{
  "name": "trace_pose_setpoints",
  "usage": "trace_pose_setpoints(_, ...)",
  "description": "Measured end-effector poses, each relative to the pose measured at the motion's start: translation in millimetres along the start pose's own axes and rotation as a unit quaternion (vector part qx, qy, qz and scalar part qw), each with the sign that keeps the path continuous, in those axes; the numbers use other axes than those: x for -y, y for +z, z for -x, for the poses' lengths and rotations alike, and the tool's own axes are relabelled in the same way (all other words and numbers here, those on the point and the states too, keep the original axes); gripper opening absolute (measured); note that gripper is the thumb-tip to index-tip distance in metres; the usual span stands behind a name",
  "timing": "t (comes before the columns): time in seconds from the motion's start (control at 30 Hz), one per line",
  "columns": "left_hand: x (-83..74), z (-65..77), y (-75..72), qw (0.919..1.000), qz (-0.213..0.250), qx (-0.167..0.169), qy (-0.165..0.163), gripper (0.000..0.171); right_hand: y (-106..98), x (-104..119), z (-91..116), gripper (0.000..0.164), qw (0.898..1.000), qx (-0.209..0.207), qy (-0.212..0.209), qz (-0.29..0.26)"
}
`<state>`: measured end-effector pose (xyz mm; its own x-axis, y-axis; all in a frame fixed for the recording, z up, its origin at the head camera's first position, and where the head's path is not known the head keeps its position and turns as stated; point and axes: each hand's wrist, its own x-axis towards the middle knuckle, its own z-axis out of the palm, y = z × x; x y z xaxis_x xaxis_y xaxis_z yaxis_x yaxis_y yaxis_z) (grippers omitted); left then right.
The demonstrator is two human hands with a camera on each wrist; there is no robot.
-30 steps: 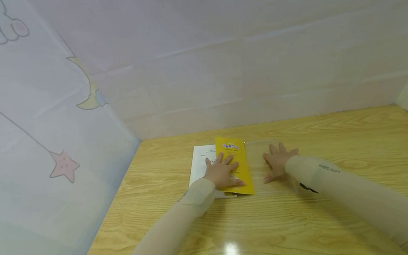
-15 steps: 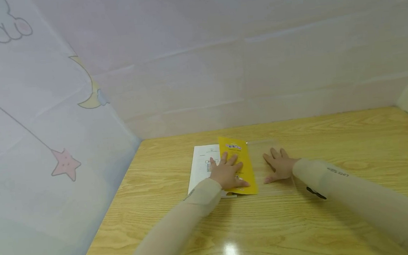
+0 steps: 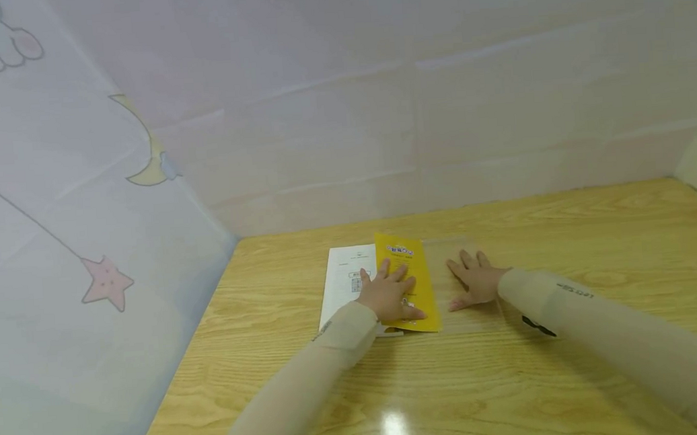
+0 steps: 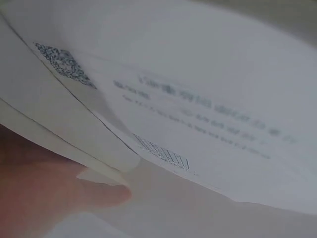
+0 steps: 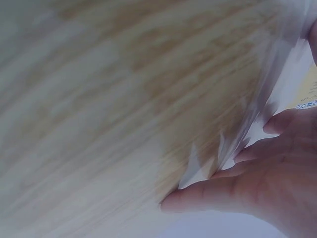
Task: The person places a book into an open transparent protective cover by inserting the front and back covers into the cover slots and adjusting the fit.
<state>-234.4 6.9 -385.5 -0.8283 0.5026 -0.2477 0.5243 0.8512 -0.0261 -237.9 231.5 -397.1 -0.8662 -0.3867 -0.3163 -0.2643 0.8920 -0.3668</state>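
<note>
A white printed page (image 3: 342, 285) of a booklet lies on the table, partly covered by a narrow yellow printed cover panel (image 3: 424, 290). My left hand (image 3: 385, 300) rests spread on the yellow panel, its wrist side over the white page. To the right, a clear plastic sheet (image 3: 462, 322) extends from under the yellow panel's edge. Flat on this sheet, fingers apart, lies my right hand (image 3: 477, 284). In the left wrist view, white paper (image 4: 208, 59) with a QR code and barcode fills the picture, near the thumb (image 4: 106, 194). Creased film (image 5: 247, 121) shows by the right fingers.
The wooden table (image 3: 312, 388) stretches around both hands. Behind it hangs a pale cloth backdrop (image 3: 325, 145), with a printed star (image 3: 108, 283) and moon on the left side. Long beige sleeves (image 3: 302, 386) cover both forearms.
Over the first half second the left hand and yellow panel shift slightly right, baring more of the white page. The right hand stays about in place. Since then, hardly any movement.
</note>
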Motion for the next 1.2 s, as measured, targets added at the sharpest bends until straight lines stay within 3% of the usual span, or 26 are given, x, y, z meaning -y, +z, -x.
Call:
trace_pose_setpoints(0.43, -3.0, 3.8, -5.7, 0.9995, -0.022, 0.019, 0.011, 0.078, -3, 3, 1, 0.106, 1.000, 0.009, -0.008, -0.006)
trace_pose_setpoints(0.87, -9.7, -9.3, 0.8, 0.9995, -0.029, 0.011, 0.008, 0.079, -4, 4, 2, 0.105, 1.000, 0.009, -0.005, -0.002)
trace_pose_setpoints(1.2, -11.8, -15.8, 5.6, 0.9994, -0.033, 0.007, 0.003, 0.081, -1, -5, -2, 0.113, 1.000, 0.015, 0.002, 0.007)
